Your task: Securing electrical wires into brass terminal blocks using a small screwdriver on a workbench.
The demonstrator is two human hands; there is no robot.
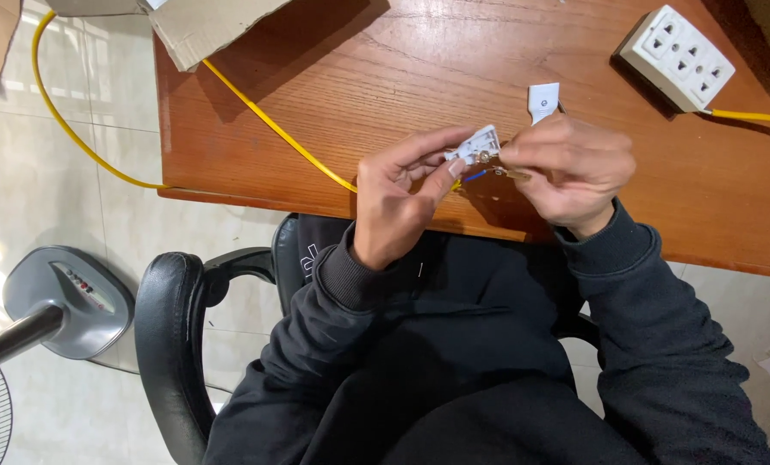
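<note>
My left hand (398,194) pinches a small white plug half (475,146) between thumb and fingers, over the front edge of the wooden desk (385,77). My right hand (570,168) is closed on a small brass part and the bare wire ends (488,172), one of them blue, touching the plug half. The yellow cable (264,120) runs from under my left hand across the desk and off its left edge. A second white plug piece (543,101) lies on the desk just beyond my right hand.
A white multi-socket box (678,56) with its own yellow cable sits at the desk's far right. Cardboard (208,26) lies at the far left corner. A black chair armrest (170,319) and a grey fan base (62,301) stand on the tiled floor at left.
</note>
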